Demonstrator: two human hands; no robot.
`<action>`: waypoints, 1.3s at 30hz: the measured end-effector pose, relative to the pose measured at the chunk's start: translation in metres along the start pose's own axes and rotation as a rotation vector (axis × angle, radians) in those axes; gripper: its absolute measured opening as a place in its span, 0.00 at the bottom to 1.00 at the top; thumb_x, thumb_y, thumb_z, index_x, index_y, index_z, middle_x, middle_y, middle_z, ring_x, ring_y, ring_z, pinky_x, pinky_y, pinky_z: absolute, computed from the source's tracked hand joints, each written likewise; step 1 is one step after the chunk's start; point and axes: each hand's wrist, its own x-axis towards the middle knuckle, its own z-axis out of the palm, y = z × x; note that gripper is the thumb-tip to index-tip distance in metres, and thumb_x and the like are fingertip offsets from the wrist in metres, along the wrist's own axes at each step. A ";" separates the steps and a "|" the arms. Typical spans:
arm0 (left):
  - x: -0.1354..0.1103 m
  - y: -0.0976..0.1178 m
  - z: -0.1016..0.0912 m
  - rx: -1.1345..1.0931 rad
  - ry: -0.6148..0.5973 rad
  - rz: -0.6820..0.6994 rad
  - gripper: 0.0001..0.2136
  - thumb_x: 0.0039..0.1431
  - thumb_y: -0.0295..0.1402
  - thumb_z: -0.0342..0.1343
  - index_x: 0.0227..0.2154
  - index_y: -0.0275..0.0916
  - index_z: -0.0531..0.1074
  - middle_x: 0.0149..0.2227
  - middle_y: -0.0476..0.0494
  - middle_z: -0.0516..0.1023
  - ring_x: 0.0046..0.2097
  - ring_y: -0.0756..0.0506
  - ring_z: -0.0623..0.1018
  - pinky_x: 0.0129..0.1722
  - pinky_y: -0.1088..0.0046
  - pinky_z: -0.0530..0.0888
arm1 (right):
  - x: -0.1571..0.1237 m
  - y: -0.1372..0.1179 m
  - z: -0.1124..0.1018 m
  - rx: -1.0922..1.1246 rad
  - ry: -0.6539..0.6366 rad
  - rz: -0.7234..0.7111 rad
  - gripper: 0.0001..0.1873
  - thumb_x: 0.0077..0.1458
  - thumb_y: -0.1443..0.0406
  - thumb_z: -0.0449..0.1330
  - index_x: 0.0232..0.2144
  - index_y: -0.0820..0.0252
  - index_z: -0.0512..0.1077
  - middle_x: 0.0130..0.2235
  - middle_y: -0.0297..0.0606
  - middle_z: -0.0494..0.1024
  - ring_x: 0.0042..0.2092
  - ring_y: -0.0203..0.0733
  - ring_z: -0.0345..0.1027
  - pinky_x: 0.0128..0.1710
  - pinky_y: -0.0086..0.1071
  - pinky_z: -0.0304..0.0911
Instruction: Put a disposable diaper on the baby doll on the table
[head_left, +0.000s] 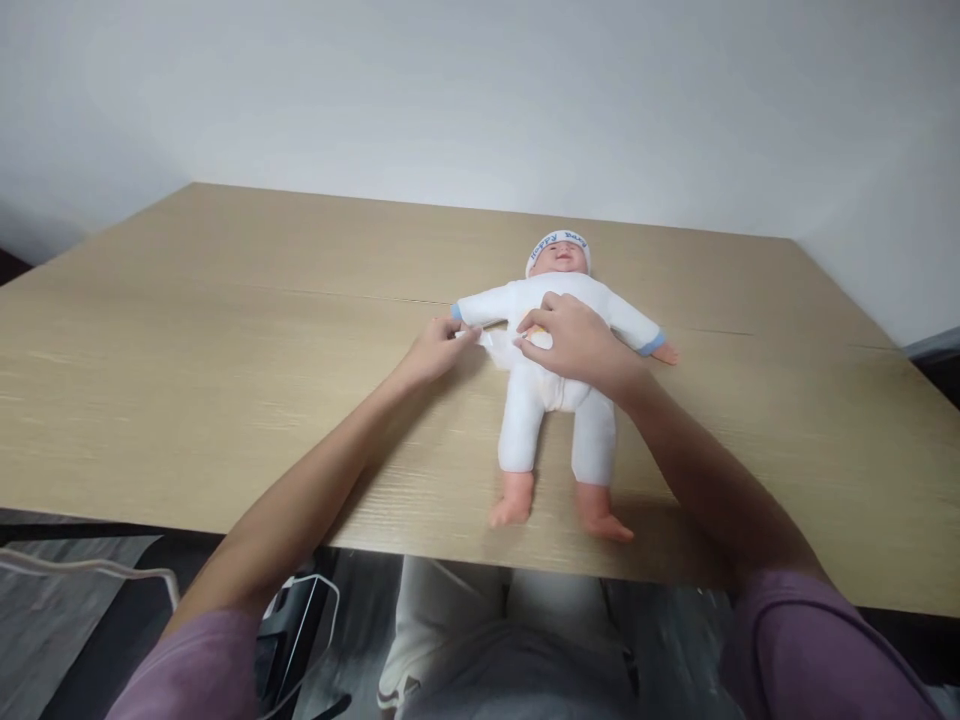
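Observation:
A baby doll [592, 440] in a white suit with blue cuffs lies face up on the table, head away from me, arms spread. Around its hips is a white diaper [559, 393], whose thin side flap [496, 348] sticks out to the left of its waist. My left hand [442, 348] is closed, thumb and fingers pinching the outer end of this flap beside the doll's cuff. Over the doll's belly, my right hand [570, 340] has its thumb and fingers curled together at the flap's inner end. My right hand covers much of the diaper's front.
The doll lies on a wide light-wood table [225, 400] with a seam across it. A pale wall [450, 100] rises behind the far edge. Below the near edge are my legs, a black object [292, 630] and white cables [90, 567].

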 end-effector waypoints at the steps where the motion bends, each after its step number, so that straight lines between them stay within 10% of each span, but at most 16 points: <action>1: 0.003 0.006 -0.001 -0.094 0.014 0.020 0.25 0.67 0.57 0.58 0.25 0.42 0.66 0.29 0.48 0.71 0.35 0.44 0.71 0.39 0.64 0.66 | 0.000 0.000 0.002 0.001 0.003 0.013 0.11 0.66 0.58 0.67 0.45 0.55 0.85 0.45 0.44 0.78 0.48 0.56 0.72 0.51 0.47 0.66; 10: 0.036 0.064 0.052 -0.370 -0.113 0.094 0.21 0.69 0.48 0.62 0.26 0.38 0.73 0.30 0.46 0.76 0.32 0.49 0.71 0.34 0.69 0.65 | 0.000 -0.009 -0.022 0.288 -0.045 0.145 0.36 0.65 0.59 0.68 0.72 0.59 0.69 0.52 0.45 0.85 0.51 0.55 0.78 0.52 0.45 0.68; 19: 0.048 0.017 0.066 -0.573 -0.001 0.205 0.22 0.66 0.55 0.69 0.45 0.43 0.71 0.35 0.50 0.72 0.34 0.49 0.70 0.36 0.71 0.67 | 0.002 -0.004 -0.022 0.371 -0.051 0.235 0.26 0.72 0.65 0.56 0.69 0.55 0.73 0.38 0.35 0.82 0.39 0.46 0.73 0.44 0.39 0.63; 28: 0.052 0.008 0.081 -0.440 0.067 0.273 0.22 0.70 0.55 0.66 0.39 0.41 0.69 0.37 0.49 0.69 0.36 0.48 0.68 0.39 0.69 0.67 | 0.005 0.010 -0.015 0.378 0.051 0.194 0.22 0.66 0.72 0.58 0.60 0.60 0.77 0.36 0.32 0.72 0.38 0.43 0.66 0.45 0.38 0.63; 35: -0.014 0.041 0.073 -0.146 0.408 0.350 0.13 0.77 0.48 0.60 0.46 0.44 0.69 0.46 0.44 0.74 0.40 0.44 0.72 0.45 0.62 0.72 | -0.032 -0.005 -0.034 0.258 0.275 0.121 0.19 0.67 0.75 0.57 0.54 0.53 0.78 0.52 0.46 0.76 0.52 0.51 0.68 0.57 0.46 0.67; 39: -0.074 0.056 0.069 0.108 0.067 0.616 0.12 0.80 0.44 0.53 0.42 0.43 0.72 0.40 0.44 0.79 0.42 0.42 0.74 0.49 0.59 0.72 | -0.097 -0.030 -0.022 0.324 0.200 0.005 0.09 0.68 0.71 0.60 0.46 0.52 0.75 0.49 0.45 0.79 0.47 0.52 0.74 0.49 0.46 0.71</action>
